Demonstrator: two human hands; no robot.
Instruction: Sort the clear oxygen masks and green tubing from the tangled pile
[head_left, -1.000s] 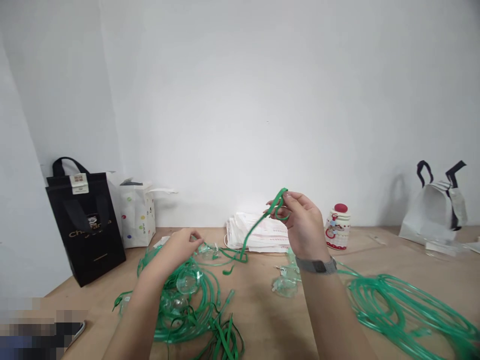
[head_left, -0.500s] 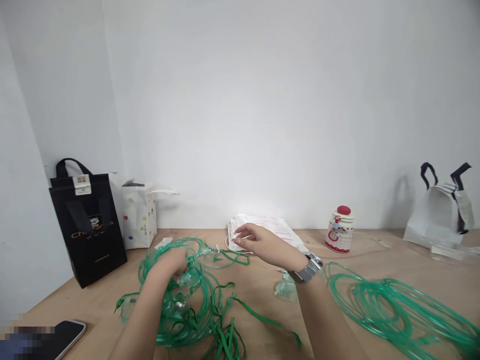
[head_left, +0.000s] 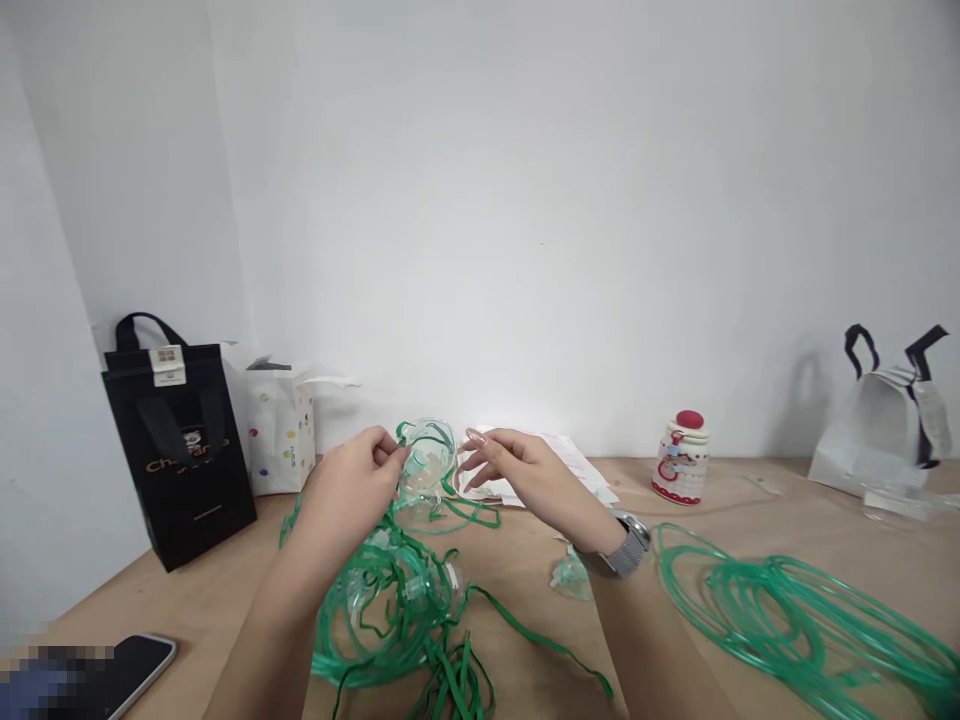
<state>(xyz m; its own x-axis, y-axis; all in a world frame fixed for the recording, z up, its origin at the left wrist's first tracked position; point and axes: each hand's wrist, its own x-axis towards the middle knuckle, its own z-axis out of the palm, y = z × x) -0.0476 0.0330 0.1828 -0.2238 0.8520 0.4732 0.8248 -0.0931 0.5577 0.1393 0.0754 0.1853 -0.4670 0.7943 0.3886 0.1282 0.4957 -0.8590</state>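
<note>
Between my hands is a clear oxygen mask (head_left: 429, 462) with a green strap, raised above the table. My left hand (head_left: 367, 465) pinches its left edge, thumb and fingers closed. To the right of the mask, my right hand (head_left: 510, 465) hovers with fingers apart, holding nothing; a metal-strap watch is on that wrist. Below my left hand lies a heap of green tubing (head_left: 375, 650), with more clear masks (head_left: 427, 590) and green elastic straps (head_left: 457, 680) tangled in it. Another mask (head_left: 571, 574) rests beside my right forearm, partly hidden by it.
White printed packets (head_left: 577, 460) lie against the wall. A cream and red bottle (head_left: 681, 460) stands right of them, behind coiled green tubing (head_left: 780, 610). Bags stand at both sides: black (head_left: 184, 470), dotted white (head_left: 277, 430), white (head_left: 862, 440). A phone (head_left: 142, 665) lies front left.
My left hand has come up from the tubing heap and now holds a mask, lifted toward my right hand. My right hand has stayed nearly in place, its fingers spread a little more.
</note>
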